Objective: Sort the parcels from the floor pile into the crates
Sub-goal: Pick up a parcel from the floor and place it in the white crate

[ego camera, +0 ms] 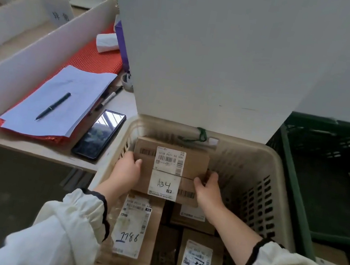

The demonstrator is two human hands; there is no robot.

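A brown cardboard parcel (194, 167) with a white label marked "A34" sits inside the beige slotted crate (259, 183), at its far end. My left hand (126, 170) grips the parcel's left edge and my right hand (207, 190) grips its right edge, thumbs on top. Below it in the same crate lie other brown parcels, one labelled "1186" (132, 228) and another (197, 262) with a scribbled label. Whether the held parcel rests on those beneath it cannot be told.
A dark green crate (296, 196) stands to the right. A white panel (214, 59) rises behind the beige crate. On the desk (37, 148) at left lie a phone (99, 136), papers with a pen (53, 106) on a red folder, and white dividers.
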